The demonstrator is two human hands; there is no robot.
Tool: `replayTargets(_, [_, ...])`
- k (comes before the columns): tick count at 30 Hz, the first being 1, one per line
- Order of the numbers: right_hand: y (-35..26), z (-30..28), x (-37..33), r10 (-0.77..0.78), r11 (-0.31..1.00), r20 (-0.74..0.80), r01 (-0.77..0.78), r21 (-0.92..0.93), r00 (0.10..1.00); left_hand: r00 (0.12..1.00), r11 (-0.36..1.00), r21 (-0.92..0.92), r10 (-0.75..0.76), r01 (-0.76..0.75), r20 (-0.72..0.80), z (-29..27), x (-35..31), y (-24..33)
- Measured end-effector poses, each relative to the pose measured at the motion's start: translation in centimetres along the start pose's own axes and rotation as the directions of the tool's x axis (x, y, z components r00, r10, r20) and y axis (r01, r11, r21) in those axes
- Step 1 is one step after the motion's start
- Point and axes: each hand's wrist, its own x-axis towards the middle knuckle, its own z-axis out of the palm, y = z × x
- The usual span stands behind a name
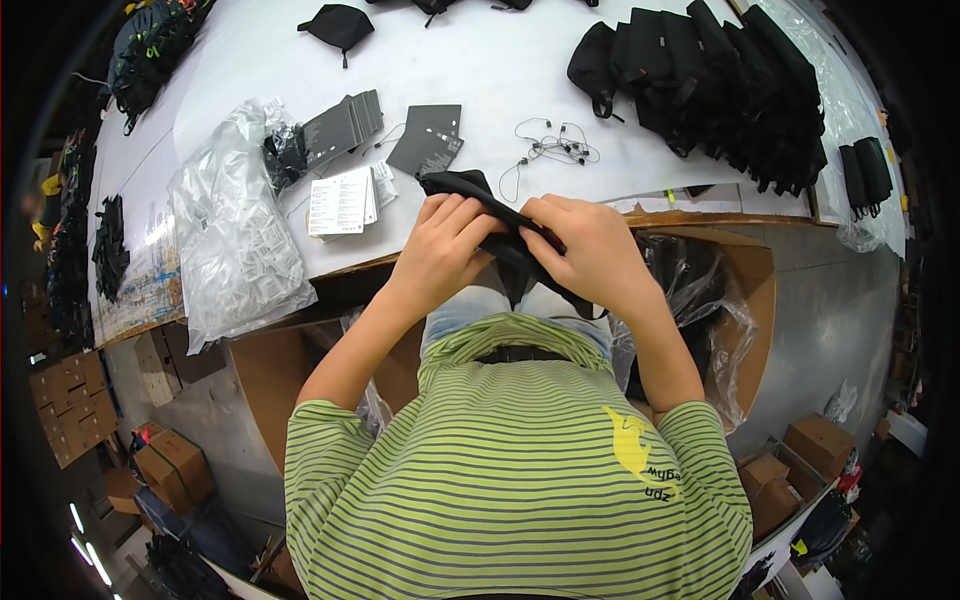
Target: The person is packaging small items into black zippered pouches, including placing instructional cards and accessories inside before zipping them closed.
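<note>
A black fabric pouch (462, 184) is held between both hands at the table's front edge, tilted down to the right. My left hand (440, 245) grips its left part with curled fingers. My right hand (585, 245) pinches its upper edge farther right; part of the pouch hangs below that hand. The fingertips hide some of the fabric. Just beyond the pouch lie dark grey printed cards (428, 140). A stack of white printed cards (342, 203) sits left of my left hand. Thin black cords with small tags (560, 148) lie loose beyond my right hand.
Many black pouches (690, 80) are piled at the back right, and one pouch (338, 27) lies far left of them. A clear plastic bag of small white pieces (240, 240) drapes over the front edge at left. Below the table stand cardboard boxes (752, 300) with plastic liners.
</note>
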Motion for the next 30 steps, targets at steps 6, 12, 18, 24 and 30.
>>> replayTargets(6, [-0.1, 0.4, -0.3, -0.033, 0.999, 0.009, 0.033, 0.015, 0.999, 0.996, 0.996, -0.016, 0.084, -0.084, -0.009, 0.1, -0.5, -0.4])
replayTargets(12, [0.3, -0.1, -0.5, 0.105, 0.966, 0.047, -0.113, 0.231, 0.993, 0.994, 0.994, 0.034, 0.106, -0.106, -0.018, -0.4, -0.4, 0.0])
replayTargets(18, [2.8, -0.3, -2.9, 0.308, 0.779, 0.118, -0.322, 0.539, 0.944, 0.965, 0.97, -0.135, -0.223, 0.204, -0.141, -0.2, -1.1, -0.6])
replayTargets(24, [7.2, 3.4, -4.6, 0.481, 0.792, 0.04, -0.454, 0.408, 0.876, 0.897, 0.913, -0.163, -0.401, 0.374, -0.188, 0.0, -1.7, -0.8])
replayTargets(30, [11.9, 0.6, -6.4, 0.627, 0.634, 0.004, -0.514, 0.578, 0.779, 0.845, 0.846, -0.091, -0.531, 0.525, -0.064, -0.8, -4.3, -1.9])
